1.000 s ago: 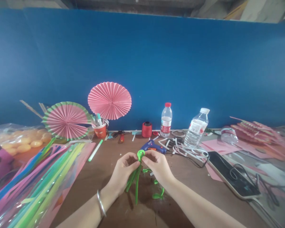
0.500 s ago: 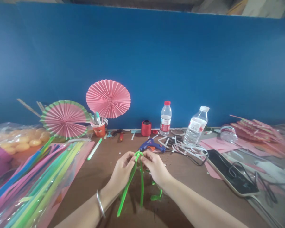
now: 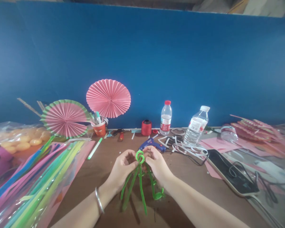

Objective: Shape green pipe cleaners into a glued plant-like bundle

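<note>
Green pipe cleaners [image 3: 142,190] hang over the middle of the brown table, their tops bent into a small curled loop [image 3: 140,156]. My left hand [image 3: 123,167] is closed, thumb against fingers, at the left side of the loop. On its other side my right hand [image 3: 158,164] pinches the green stems between thumb and fingers. Several strands trail below, and a small green curl [image 3: 158,195] shows at the lower right. The exact grip points are partly hidden by my fingers. Just behind my right hand lies a blue glue gun [image 3: 152,144].
On the left lie bundled coloured pipe cleaners [image 3: 47,177] in clear plastic and a marker [image 3: 95,148]. A paper cup of pens [image 3: 99,129] and pink paper fans [image 3: 108,98] stand behind. Two water bottles [image 3: 165,118], white strips [image 3: 180,148], cables and a phone-like black slab [image 3: 230,172] are at the right.
The loop has turned to face me and shows as a curl. More green strands now hang apart below my hands. Both hands stay in nearly the same place.
</note>
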The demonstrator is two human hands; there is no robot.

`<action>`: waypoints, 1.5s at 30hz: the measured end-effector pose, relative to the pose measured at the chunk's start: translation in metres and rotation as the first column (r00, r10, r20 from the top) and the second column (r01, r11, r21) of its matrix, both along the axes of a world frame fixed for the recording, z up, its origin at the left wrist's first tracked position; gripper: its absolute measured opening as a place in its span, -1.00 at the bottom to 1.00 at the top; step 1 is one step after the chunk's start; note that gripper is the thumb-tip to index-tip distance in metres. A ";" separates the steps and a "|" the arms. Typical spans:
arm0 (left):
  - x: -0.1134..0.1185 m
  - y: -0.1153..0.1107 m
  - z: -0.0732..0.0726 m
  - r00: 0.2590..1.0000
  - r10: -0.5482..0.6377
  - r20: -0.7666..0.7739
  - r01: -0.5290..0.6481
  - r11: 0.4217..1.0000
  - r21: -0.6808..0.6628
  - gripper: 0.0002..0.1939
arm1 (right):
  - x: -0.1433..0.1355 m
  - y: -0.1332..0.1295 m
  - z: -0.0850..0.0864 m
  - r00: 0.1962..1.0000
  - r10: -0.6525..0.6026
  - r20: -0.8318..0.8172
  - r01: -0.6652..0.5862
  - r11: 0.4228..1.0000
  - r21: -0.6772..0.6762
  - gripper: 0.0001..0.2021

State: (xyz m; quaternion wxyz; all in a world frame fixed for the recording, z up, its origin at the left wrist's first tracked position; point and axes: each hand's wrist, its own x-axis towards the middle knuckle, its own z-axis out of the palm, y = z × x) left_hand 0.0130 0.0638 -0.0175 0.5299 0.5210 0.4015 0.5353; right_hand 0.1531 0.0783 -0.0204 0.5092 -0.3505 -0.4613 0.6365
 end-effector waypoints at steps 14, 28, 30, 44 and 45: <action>0.000 -0.001 -0.002 0.998 -0.041 -0.049 0.038 0.998 -0.050 -0.89 | 0.002 0.004 0.002 0.992 -0.092 -0.082 0.091 0.996 -0.019 -0.79; -0.005 0.001 0.001 0.913 0.090 -0.398 -0.053 0.993 0.102 -0.88 | 0.003 0.006 -0.010 0.977 -0.186 0.104 0.172 0.976 0.133 -0.88; -0.003 0.000 0.001 0.914 0.076 -0.399 -0.040 0.994 0.100 -0.87 | 0.002 0.007 -0.011 0.974 -0.187 0.125 0.165 0.972 0.167 -0.87; -0.006 0.003 -0.003 0.937 0.141 -0.319 -0.141 0.990 0.024 -0.79 | 0.000 0.007 -0.007 0.961 -0.010 0.275 -0.012 0.997 0.078 -0.78; -0.007 0.004 -0.002 0.927 0.186 -0.325 -0.177 0.983 0.056 -0.80 | 0.000 0.006 -0.006 0.947 -0.002 0.320 -0.026 0.996 0.083 -0.79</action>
